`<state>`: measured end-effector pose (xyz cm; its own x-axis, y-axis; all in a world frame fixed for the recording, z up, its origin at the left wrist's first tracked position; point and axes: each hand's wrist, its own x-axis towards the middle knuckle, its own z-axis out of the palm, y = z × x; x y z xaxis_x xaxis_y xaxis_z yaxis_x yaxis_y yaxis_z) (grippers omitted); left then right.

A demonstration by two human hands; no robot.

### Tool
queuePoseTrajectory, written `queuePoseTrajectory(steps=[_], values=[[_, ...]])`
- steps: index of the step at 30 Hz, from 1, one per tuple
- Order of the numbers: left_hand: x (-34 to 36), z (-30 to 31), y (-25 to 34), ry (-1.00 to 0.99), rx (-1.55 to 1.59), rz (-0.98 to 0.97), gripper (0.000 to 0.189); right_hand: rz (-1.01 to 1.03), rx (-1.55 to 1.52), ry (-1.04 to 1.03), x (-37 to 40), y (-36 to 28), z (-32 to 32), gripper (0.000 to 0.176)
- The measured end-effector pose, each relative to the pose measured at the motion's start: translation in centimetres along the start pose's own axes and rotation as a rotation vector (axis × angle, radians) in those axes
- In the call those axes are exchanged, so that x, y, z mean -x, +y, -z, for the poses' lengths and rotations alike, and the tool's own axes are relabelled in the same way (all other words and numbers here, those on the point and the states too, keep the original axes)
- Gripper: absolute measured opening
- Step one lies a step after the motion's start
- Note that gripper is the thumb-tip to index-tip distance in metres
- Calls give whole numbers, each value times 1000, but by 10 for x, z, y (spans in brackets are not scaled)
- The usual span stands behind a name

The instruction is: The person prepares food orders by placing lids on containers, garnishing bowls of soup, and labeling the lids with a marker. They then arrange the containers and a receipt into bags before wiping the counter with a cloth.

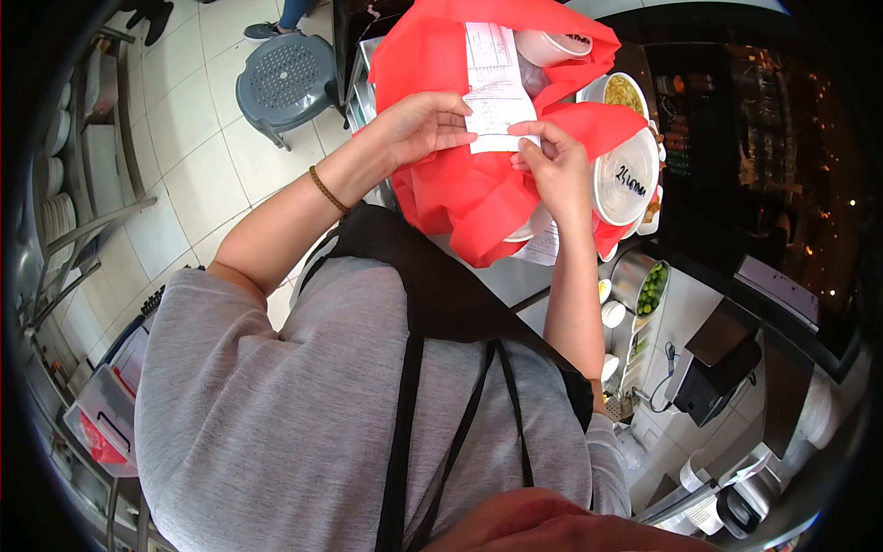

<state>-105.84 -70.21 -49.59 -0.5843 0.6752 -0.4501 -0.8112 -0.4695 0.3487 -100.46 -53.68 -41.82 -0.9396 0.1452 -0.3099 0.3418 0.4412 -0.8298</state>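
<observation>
A white printed receipt [497, 87] lies over a red fabric bag [418, 64], its lower end pinched between both hands. My left hand [428, 129] is closed on the receipt's left edge, with a braided band on the wrist. On the right edge, my right hand [556, 166] grips the paper between thumb and fingers. Inside the bag's opening, a white tub [552, 46] with dark writing shows partly. Another lidded white tub [625, 177], marked in black handwriting, stands right of the bag. A second paper slip [541, 247] shows below the bag.
Yellow food fills a white container [624, 94] behind the lidded tub. Green pieces sit in a metal pot [651, 287] at the right. A grey stool [288, 78] stands on the tiled floor, near another person's shoe [262, 31]. Shelves with plates [59, 225] line the left.
</observation>
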Motion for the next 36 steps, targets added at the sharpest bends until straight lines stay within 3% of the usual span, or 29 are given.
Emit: queuePoseTrajectory(steps=[8,10,14,16,17,19,21,24,26,28,31,33,36], values=[[8,-3,-1,-2,-27,1,14,30,4,16,0,4,-1,14],[6,1,-4,0,-197,-23,14,37,-44,19,0,6,-2,14],[10,-1,-1,-16,-239,-12,15,72,-4,27,2,6,-1,13],[11,-1,0,11,-106,-37,14,118,86,-4,1,11,0,14],[8,4,2,3,-122,-35,14,141,-26,15,3,10,-2,16],[3,14,8,-113,282,27,13,151,-99,79,6,2,-5,18],[1,16,11,-121,416,33,14,158,-172,140,8,0,-5,20],[1,15,11,-168,608,38,17,170,22,157,9,1,-3,23],[4,12,13,-134,623,27,17,465,436,85,9,3,-3,26],[4,12,13,-140,623,33,17,416,469,44,12,0,-6,29],[7,10,12,-142,612,27,17,429,456,149,12,-2,-4,30],[8,10,12,-142,592,18,17,365,475,357,8,-1,3,32],[7,14,10,-156,578,44,17,421,589,414,2,7,9,35]])
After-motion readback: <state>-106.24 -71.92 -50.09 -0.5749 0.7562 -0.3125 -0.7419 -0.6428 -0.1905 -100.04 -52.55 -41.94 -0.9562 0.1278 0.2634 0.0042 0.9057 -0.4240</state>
